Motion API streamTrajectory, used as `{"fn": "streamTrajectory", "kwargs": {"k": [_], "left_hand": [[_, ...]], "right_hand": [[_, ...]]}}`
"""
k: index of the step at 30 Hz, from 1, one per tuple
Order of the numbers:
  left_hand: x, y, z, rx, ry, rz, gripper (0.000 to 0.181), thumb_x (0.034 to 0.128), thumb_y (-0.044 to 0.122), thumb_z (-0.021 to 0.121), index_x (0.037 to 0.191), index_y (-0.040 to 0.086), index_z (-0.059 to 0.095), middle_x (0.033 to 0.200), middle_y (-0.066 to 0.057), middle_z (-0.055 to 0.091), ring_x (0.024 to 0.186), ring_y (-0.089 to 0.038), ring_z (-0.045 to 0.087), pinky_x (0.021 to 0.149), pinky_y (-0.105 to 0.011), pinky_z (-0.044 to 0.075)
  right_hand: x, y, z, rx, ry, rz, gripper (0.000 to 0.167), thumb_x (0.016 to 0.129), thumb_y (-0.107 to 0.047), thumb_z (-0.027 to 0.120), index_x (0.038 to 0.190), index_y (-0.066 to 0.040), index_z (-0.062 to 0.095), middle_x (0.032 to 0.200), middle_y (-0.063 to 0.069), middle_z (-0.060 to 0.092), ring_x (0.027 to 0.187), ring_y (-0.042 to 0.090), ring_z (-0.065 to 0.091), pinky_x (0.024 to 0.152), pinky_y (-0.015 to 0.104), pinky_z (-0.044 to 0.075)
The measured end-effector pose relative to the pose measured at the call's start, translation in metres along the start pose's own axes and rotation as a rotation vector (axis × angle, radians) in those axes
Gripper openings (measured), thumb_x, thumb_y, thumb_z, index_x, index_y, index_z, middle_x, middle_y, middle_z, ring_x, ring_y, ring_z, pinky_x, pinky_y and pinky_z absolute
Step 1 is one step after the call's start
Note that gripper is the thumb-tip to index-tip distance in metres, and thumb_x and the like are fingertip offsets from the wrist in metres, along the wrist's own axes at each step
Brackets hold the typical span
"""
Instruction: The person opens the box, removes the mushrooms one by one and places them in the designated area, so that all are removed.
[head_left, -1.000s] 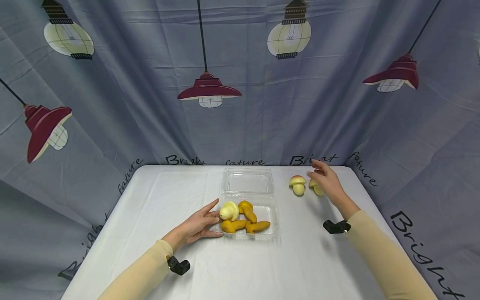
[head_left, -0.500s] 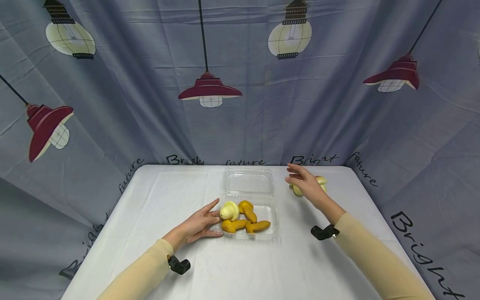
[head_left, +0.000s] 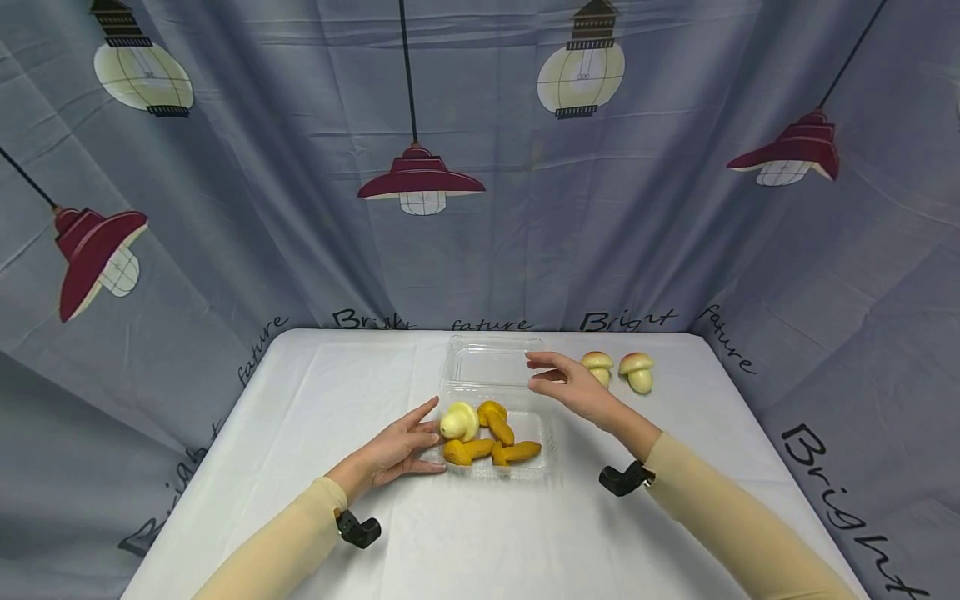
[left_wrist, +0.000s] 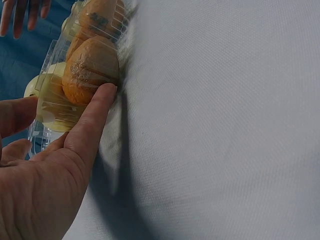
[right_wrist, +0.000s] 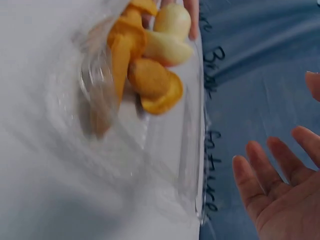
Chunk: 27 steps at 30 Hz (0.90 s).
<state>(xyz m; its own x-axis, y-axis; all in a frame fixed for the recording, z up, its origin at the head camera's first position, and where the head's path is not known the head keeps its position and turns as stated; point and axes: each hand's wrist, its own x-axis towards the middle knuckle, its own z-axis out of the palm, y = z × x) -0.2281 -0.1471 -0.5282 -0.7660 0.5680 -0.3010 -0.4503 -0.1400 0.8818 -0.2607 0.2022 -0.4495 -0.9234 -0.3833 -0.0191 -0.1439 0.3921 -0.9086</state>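
Note:
A clear plastic clamshell box [head_left: 531, 427] lies with its lid [head_left: 491, 367] folded back. Inside it sit one pale yellow toy mushroom [head_left: 459, 422] and three orange-brown toy mushrooms [head_left: 516, 453]. My left hand [head_left: 393, 450] rests against the box's left side; in the left wrist view a straight finger [left_wrist: 95, 115] lies along its wall. Above the right edge of the lid hovers my right hand [head_left: 581, 392], holding nothing, its fingers [right_wrist: 257, 170] spread in the right wrist view. Just behind it, one of two red-capped pale mushrooms [head_left: 637, 372] is partly hidden.
A white cloth covers the table [head_left: 600, 533]. A grey-blue curtain [head_left: 480, 267] with printed lamps hangs along its back and sides. Each wrist carries a small black camera [head_left: 626, 478].
My right hand has travelled left, from over the red-capped mushrooms to above the lid's right edge, bringing those mushrooms back into sight. The left hand and box have stayed put.

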Motion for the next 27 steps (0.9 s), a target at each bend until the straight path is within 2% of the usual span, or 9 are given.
{"fn": "streamTrajectory", "kwargs": {"k": [6, 12, 17, 24, 27], "left_hand": [[-0.001, 0.0, 0.0, 0.004, 0.007, -0.003, 0.078, 0.1064, -0.001, 0.046, 0.167, 0.024, 0.003, 0.167, -0.029, 0.004, 0.15, -0.048, 0.018, 0.099, -0.057, 0.053], [-0.001, 0.0, 0.0, 0.008, 0.012, -0.002, 0.078, 0.1062, -0.001, 0.046, 0.167, 0.023, 0.004, 0.167, -0.029, 0.004, 0.149, -0.048, 0.019, 0.098, -0.057, 0.053], [-0.001, 0.001, 0.0, 0.008, 0.008, -0.002, 0.078, 0.106, -0.001, 0.047, 0.167, 0.023, 0.005, 0.166, -0.03, 0.004, 0.149, -0.049, 0.019, 0.098, -0.057, 0.053], [-0.001, 0.0, 0.0, 0.014, 0.007, -0.003, 0.078, 0.106, 0.0, 0.048, 0.167, 0.023, 0.004, 0.166, -0.031, 0.004, 0.149, -0.049, 0.02, 0.098, -0.056, 0.054], [-0.001, 0.0, 0.0, 0.007, 0.006, -0.005, 0.079, 0.1057, -0.001, 0.048, 0.167, 0.023, 0.004, 0.166, -0.03, 0.004, 0.149, -0.049, 0.022, 0.098, -0.056, 0.054]], "right_hand": [[0.003, -0.005, 0.017, -0.027, -0.06, -0.003, 0.065, 0.096, -0.043, 0.072, 0.152, -0.018, 0.049, 0.148, 0.007, 0.053, 0.128, 0.027, 0.056, 0.102, 0.047, 0.053], [0.008, -0.009, 0.03, -0.032, -0.098, -0.011, 0.06, 0.096, -0.038, 0.073, 0.15, -0.021, 0.052, 0.146, 0.009, 0.054, 0.125, 0.026, 0.058, 0.099, 0.045, 0.055], [0.012, -0.009, 0.041, -0.036, -0.115, -0.004, 0.059, 0.095, -0.037, 0.074, 0.149, -0.019, 0.054, 0.144, 0.008, 0.056, 0.123, 0.025, 0.058, 0.099, 0.045, 0.054], [0.018, -0.01, 0.053, -0.051, -0.139, 0.001, 0.056, 0.097, -0.033, 0.071, 0.147, -0.016, 0.055, 0.145, 0.017, 0.056, 0.121, 0.027, 0.06, 0.098, 0.046, 0.055], [0.02, -0.011, 0.058, -0.059, -0.142, -0.004, 0.054, 0.097, -0.03, 0.071, 0.147, -0.014, 0.056, 0.143, 0.017, 0.057, 0.12, 0.027, 0.061, 0.097, 0.045, 0.056]]}}
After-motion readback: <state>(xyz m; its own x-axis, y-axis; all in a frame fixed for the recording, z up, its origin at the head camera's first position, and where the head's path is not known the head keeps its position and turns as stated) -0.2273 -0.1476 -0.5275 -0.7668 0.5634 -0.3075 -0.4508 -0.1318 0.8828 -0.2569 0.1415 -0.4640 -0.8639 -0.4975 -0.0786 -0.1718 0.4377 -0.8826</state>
